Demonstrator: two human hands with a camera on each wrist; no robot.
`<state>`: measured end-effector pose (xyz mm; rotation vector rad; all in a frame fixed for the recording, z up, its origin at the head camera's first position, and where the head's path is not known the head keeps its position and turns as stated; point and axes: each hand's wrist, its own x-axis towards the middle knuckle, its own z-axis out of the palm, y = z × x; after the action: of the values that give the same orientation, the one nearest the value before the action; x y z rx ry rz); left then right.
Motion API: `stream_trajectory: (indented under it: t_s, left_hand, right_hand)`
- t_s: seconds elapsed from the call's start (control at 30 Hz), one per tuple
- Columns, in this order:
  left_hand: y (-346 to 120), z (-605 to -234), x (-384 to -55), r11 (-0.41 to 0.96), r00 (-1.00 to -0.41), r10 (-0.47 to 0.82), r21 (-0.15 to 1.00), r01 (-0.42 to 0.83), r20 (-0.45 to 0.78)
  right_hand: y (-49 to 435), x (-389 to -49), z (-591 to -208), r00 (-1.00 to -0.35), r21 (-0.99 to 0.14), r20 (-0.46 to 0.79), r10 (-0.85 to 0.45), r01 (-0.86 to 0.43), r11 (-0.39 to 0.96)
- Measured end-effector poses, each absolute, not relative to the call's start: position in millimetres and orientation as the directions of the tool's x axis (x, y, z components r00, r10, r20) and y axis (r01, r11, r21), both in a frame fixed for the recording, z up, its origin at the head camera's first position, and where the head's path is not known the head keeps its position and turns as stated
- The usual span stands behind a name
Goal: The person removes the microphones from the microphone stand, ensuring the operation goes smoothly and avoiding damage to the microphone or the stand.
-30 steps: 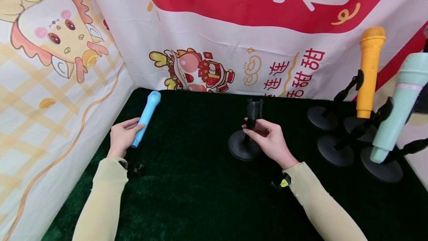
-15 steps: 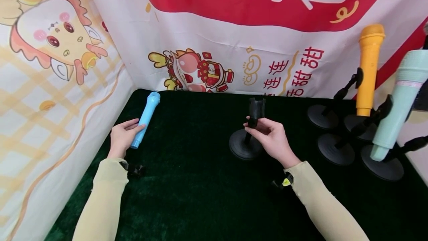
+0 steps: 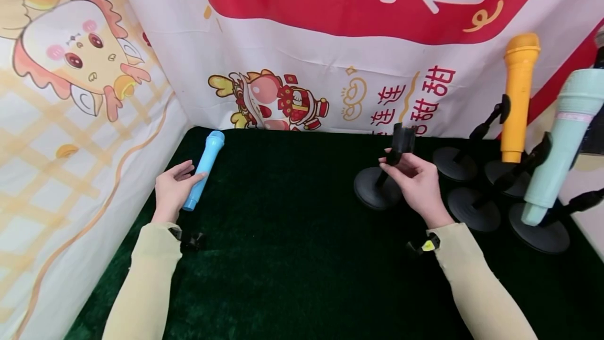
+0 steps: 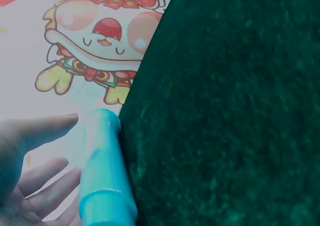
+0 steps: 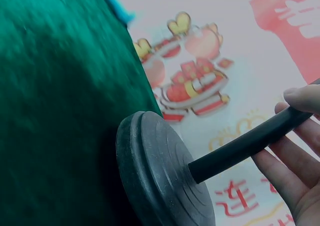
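On the left of the dark green cloth lies a light blue microphone point(image 3: 204, 170), its head toward the back wall. My left hand point(image 3: 173, 191) is beside it with the fingers loosely extended; in the left wrist view the thumb and fingers spread next to the blue microphone point(image 4: 106, 171) without curling round it. My right hand point(image 3: 422, 185) grips a black microphone stand by its pole, just under the clip point(image 3: 403, 139). The round base point(image 3: 370, 189) is close over the cloth. In the right wrist view, thumb and fingers pinch the pole point(image 5: 245, 148) above the ridged base point(image 5: 162, 168).
Several more black stands with round bases point(image 3: 473, 210) are grouped at the right. One holds a yellow microphone point(image 3: 518, 101), another a mint green microphone point(image 3: 559, 153). A printed cloth backdrop point(image 3: 278, 41) rises along the back and left edges of the table.
My right hand has carried the stand to the right and slightly back, toward the grouped stands. The blue microphone stays in place, and the left hand's fingers have lifted a little away from it.
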<state>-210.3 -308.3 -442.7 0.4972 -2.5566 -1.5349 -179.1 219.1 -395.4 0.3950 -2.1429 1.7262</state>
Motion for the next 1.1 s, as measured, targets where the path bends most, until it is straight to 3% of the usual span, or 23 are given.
stream_trajectory:
  t_s: [0.5,0.9,1.1]
  left_hand:
    - [-266.1,-420.4,-209.1,0.418,-0.973,-0.223,0.908,-0.035,0.066]
    - [-207.2,-422.0,-206.5,0.398,-0.998,-0.026,0.917,0.038,0.053]
    - [-176.6,-426.1,-200.9,0.353,-0.994,0.091,0.931,0.089,0.060]
  right_hand:
    - [256.5,-203.5,-384.2,-0.848,-0.834,0.501,0.175,-0.418,0.360]
    - [267.2,-232.0,-381.0,-0.851,-0.849,0.465,0.243,-0.351,0.395]
    - [272.5,-247.9,-383.5,-0.873,-0.884,0.417,0.251,-0.327,0.334]
